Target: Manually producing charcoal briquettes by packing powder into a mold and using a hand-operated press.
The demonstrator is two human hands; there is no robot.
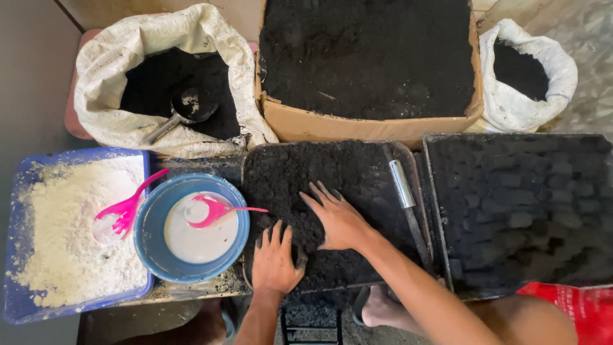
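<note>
- The left hand (275, 260) is laid flat, fingers spread, on a heap of black powdery material (319, 185); nothing is grasped.
- The right hand (337, 220) is pressed palm-down on the same heap, fingers splayed and open.
- The heap is carried on a dark rounded metal tray (250, 255) at the middle of the work surface.
- A metal tool with a shiny cylindrical handle (402, 184) is seen lying along the tray's right edge.
- A blue round bowl of whitish liquid (191, 227), with a pink plastic spoon (214, 209) in it, is placed just left of the tray.
- A blue rectangular tray of white powder (70, 233) is set further left.
</note>
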